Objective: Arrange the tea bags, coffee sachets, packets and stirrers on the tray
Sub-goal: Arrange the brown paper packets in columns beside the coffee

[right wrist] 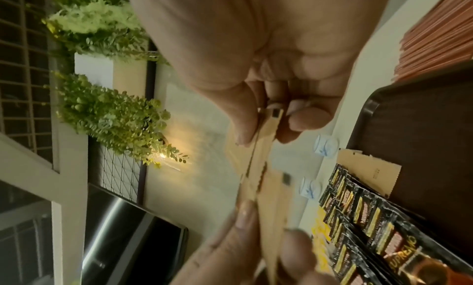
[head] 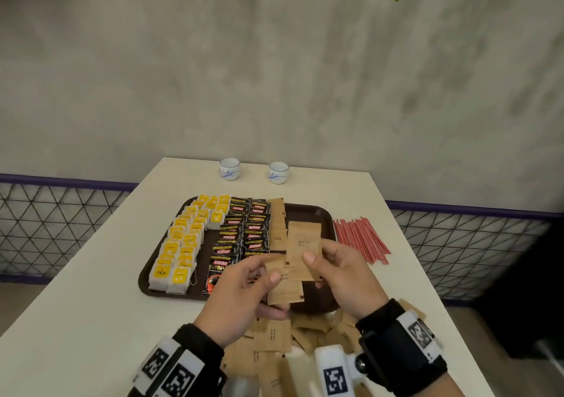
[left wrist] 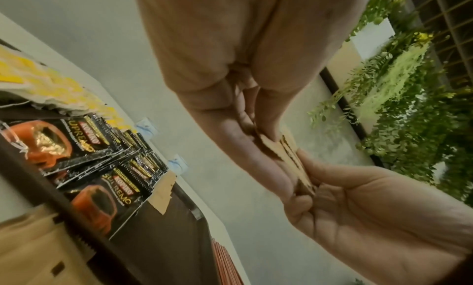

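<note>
Packets (head: 300, 257), brown paper, fanned in small stack above near edge of tray (head: 308, 210), long axis running away from person. Right hand (head: 345, 277) pinches upper packet, thumb on its face; left hand (head: 241, 289) pinches lower ones from other side. Brown column (head: 277, 228) on tray lies straight ahead, just beyond fingers, beside coffee sachets (head: 244, 231); bare tray floor to its right. Right hand nearer that gap, so likely placer. Tea bags (head: 183, 241) far left. Loose packet pile (head: 290, 335) on table under wrists. Stirrers (head: 360, 238) off tray, right.
</note>
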Motion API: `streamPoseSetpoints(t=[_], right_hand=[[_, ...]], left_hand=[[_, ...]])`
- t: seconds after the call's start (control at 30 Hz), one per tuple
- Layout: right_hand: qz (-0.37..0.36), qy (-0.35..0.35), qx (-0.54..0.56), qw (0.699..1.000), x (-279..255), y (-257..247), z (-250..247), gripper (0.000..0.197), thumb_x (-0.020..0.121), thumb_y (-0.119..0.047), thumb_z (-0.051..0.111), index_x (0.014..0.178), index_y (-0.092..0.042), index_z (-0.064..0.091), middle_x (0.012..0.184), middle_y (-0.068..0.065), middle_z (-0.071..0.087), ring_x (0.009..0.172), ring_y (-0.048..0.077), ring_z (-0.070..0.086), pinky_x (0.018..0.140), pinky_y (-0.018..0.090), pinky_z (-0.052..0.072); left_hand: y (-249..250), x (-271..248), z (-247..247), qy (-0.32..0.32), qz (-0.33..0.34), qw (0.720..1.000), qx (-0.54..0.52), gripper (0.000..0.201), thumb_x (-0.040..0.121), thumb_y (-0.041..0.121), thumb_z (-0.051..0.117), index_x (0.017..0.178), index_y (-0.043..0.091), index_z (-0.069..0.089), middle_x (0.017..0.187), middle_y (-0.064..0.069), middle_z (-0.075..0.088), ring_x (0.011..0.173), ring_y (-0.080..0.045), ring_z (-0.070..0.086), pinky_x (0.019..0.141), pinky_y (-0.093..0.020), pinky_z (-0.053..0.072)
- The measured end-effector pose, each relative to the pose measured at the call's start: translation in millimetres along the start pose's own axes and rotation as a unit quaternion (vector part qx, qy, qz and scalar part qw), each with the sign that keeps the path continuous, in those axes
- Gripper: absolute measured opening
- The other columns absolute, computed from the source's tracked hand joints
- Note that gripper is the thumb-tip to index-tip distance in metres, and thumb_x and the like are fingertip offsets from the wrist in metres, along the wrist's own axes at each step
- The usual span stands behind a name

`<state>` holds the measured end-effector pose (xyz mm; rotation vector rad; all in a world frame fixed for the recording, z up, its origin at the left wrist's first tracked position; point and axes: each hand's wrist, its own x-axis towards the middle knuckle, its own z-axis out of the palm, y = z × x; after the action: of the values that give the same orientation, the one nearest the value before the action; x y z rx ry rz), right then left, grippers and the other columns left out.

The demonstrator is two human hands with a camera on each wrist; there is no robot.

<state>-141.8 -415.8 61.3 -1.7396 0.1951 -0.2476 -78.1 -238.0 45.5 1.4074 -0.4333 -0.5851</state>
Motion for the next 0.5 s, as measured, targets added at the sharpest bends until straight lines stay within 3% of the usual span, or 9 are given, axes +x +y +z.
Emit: streamPoseSetpoints(t=[0.1, 0.2, 0.37, 0.43, 0.5], right_hand=[[-0.002, 0.01, -0.009, 1.0, -2.7, 5.1, 11.8, 0.021, 0.095, -0.014, 0.057, 0.112, -0.02, 0.069, 0.101, -0.003, 0.074, 0.087, 0.005, 0.068, 0.067, 0.018, 0.051], [0.013, 0.018, -0.001, 1.0, -5.2, 12.6, 20.1, 0.02, 0.095, -0.018, 0.057, 0.111, -0.019, 0.07, 0.104, -0.003, 0.074, 0.097, 0.013, 0.069, 0.085, 0.033, 0.056], [0.044, 0.022, 0.036, 0.998, -6.7, 17.8, 29.4, 0.019, 0.095, -0.016, 0.057, 0.108, -0.017, 0.071, 0.103, 0.001, 0.075, 0.098, 0.016, 0.07, 0.089, 0.038, 0.055], [0.043, 0.027, 0.033, 0.998, -7.0, 21.0, 33.6, 0.02, 0.095, -0.017, 0.057, 0.109, -0.018, 0.071, 0.103, 0.001, 0.075, 0.099, 0.017, 0.07, 0.092, 0.043, 0.054], [0.044, 0.029, 0.039, 0.998, -8.5, 23.8, 39.1, 0.021, 0.095, -0.019, 0.057, 0.111, -0.02, 0.071, 0.104, 0.001, 0.075, 0.101, 0.017, 0.069, 0.093, 0.045, 0.054]], left_hand=[[2.3, -1.0, -3.7, -0.047, 0.007, 0.999, 0.025, 0.041, 0.091, 0.006, 0.057, 0.129, 0.022, 0.054, 0.101, -0.015, 0.07, 0.073, -0.034, 0.071, 0.063, -0.035, 0.061], [1.1, -0.8, -6.4, -0.08, 0.007, 0.996, 0.044, 0.044, 0.091, 0.006, 0.058, 0.131, 0.023, 0.054, 0.097, -0.012, 0.071, 0.066, -0.026, 0.067, 0.058, -0.029, 0.058], [-6.7, 3.1, -11.1, -0.119, 0.006, 0.988, 0.098, 0.04, 0.091, 0.009, 0.061, 0.124, 0.03, 0.06, 0.099, -0.019, 0.067, 0.072, -0.021, 0.063, 0.06, -0.03, 0.054], [-7.4, 3.7, -12.5, -0.12, 0.007, 0.987, 0.107, 0.038, 0.09, 0.008, 0.061, 0.123, 0.028, 0.061, 0.102, -0.01, 0.07, 0.081, -0.014, 0.067, 0.066, -0.027, 0.054], [-8.2, 3.5, -11.8, -0.102, 0.017, 0.988, 0.118, 0.038, 0.089, 0.008, 0.063, 0.124, 0.024, 0.06, 0.11, 0.004, 0.071, 0.098, -0.008, 0.067, 0.084, -0.028, 0.054]])
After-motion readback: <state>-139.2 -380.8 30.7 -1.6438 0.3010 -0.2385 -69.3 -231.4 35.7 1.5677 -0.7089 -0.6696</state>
